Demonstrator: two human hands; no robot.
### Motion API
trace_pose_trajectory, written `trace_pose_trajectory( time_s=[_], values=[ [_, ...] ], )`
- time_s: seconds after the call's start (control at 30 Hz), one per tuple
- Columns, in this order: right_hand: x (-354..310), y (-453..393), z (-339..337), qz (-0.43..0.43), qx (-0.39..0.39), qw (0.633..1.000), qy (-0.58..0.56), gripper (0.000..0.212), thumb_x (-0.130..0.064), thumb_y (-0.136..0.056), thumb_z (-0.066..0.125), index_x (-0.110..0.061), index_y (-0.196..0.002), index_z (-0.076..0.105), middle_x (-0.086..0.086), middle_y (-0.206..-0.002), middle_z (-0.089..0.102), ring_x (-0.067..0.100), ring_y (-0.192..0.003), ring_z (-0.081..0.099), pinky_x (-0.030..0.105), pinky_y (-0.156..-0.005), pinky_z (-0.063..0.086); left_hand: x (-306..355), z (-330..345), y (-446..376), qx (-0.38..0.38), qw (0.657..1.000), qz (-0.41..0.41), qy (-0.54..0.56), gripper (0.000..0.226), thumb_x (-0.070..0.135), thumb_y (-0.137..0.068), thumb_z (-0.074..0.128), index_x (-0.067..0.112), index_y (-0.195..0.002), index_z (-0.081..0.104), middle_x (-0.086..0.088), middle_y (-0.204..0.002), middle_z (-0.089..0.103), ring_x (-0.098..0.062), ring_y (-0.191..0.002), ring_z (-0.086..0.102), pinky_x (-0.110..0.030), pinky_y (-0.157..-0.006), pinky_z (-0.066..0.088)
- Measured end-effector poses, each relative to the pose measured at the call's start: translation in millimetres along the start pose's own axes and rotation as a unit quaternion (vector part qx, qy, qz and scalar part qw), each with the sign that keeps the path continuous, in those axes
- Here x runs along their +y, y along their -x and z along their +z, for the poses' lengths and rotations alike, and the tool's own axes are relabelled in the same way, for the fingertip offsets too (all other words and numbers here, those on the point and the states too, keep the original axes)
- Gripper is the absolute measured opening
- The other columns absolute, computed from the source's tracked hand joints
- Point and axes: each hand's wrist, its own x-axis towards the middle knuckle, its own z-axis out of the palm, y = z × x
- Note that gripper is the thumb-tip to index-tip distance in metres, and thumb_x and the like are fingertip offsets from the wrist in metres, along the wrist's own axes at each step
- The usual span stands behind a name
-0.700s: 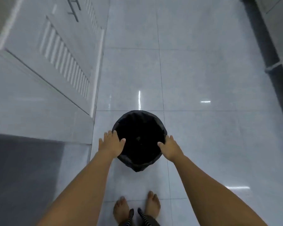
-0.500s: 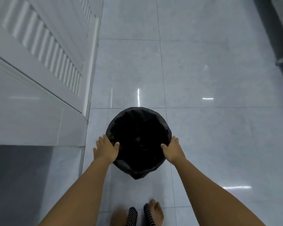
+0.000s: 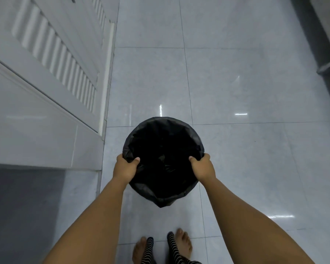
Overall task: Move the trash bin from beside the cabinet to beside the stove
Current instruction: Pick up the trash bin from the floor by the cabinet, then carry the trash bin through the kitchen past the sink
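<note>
Head view, looking straight down: a round trash bin (image 3: pixel 163 155) lined with a black bag sits at the centre of the frame on a pale tiled floor (image 3: pixel 236 73). The left hand (image 3: pixel 124 168) clasps the rim at its left side, thumb hooked inside and fingers (image 3: pixel 120 159) curled around the outside. The right hand (image 3: pixel 203 168) clasps the right side of the rim the same way. A white louvred cabinet (image 3: pixel 55 54) fills the upper left, just beside the bin. Bare feet (image 3: pixel 183 242) show at the bottom edge.
</note>
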Motion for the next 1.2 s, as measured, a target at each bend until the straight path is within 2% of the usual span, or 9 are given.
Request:
trace_pose_trajectory(
  time_s=[0.23,0.37,0.5,0.63,0.7,0.93,1.2],
  values=[
    [-69,106,-72,-0.019,0.009,1.000,-0.020,0.058,-0.037,-0.097,0.051,-0.005,-0.142,0.035,0.016,-0.134,0.057,0.036,-0.119,0.058,0.042,-0.094,0.047,76,-58,106,-0.001,0.999,0.037,0.009,0.065,0.030,-0.093,0.068,0.004,-0.147,0.043,-0.010,-0.134,0.060,-0.036,-0.126,0.058,-0.042,-0.106,0.047],
    [-116,164,-117,-0.047,0.023,0.998,-0.037,0.057,-0.037,-0.096,0.051,-0.005,-0.141,0.036,0.015,-0.131,0.058,0.034,-0.116,0.059,0.038,-0.087,0.046,131,-93,163,-0.003,0.997,0.075,0.012,0.054,0.027,-0.092,0.069,0.005,-0.139,0.054,-0.014,-0.131,0.065,-0.035,-0.120,0.063,-0.040,-0.103,0.049],
    [-158,214,-152,-0.067,0.042,0.996,-0.040,0.057,-0.037,-0.095,0.052,-0.005,-0.141,0.036,0.014,-0.130,0.058,0.035,-0.116,0.058,0.037,-0.085,0.044,178,-123,210,0.003,0.995,0.102,0.024,0.031,0.023,-0.094,0.067,0.007,-0.120,0.059,-0.007,-0.112,0.064,-0.026,-0.104,0.061,-0.033,-0.093,0.048],
    [-189,247,-175,-0.076,0.056,0.994,-0.052,0.058,-0.035,-0.094,0.052,-0.004,-0.141,0.035,0.015,-0.130,0.058,0.035,-0.115,0.058,0.039,-0.087,0.046,213,-147,233,0.006,0.993,0.107,0.043,0.053,0.033,-0.088,0.070,0.005,-0.131,0.059,-0.012,-0.122,0.070,-0.033,-0.109,0.068,-0.045,-0.099,0.055],
    [-200,254,-182,-0.081,0.061,0.993,-0.053,0.060,-0.035,-0.094,0.053,-0.004,-0.142,0.035,0.016,-0.132,0.057,0.036,-0.117,0.058,0.041,-0.090,0.047,226,-154,237,0.005,0.992,0.115,0.048,0.057,0.035,-0.086,0.071,0.007,-0.134,0.058,-0.013,-0.121,0.070,-0.033,-0.109,0.068,-0.048,-0.099,0.056],
    [-241,260,-205,-0.095,0.068,0.991,-0.064,0.071,-0.047,-0.092,0.055,-0.002,-0.143,0.035,0.017,-0.137,0.054,0.038,-0.122,0.055,0.044,-0.096,0.047,278,-169,241,0.004,0.987,0.153,0.051,0.064,0.039,-0.077,0.078,0.008,-0.130,0.060,-0.011,-0.118,0.071,-0.034,-0.108,0.069,-0.050,-0.098,0.057],
    [-295,211,-232,-0.088,0.054,0.992,-0.069,0.081,-0.056,-0.088,0.056,-0.002,-0.145,0.034,0.018,-0.142,0.051,0.038,-0.126,0.053,0.045,-0.101,0.047,346,-153,211,-0.011,0.986,0.158,0.045,0.080,0.044,-0.074,0.083,0.007,-0.137,0.052,-0.013,-0.127,0.066,-0.036,-0.116,0.065,-0.049,-0.101,0.054]
  ],
)
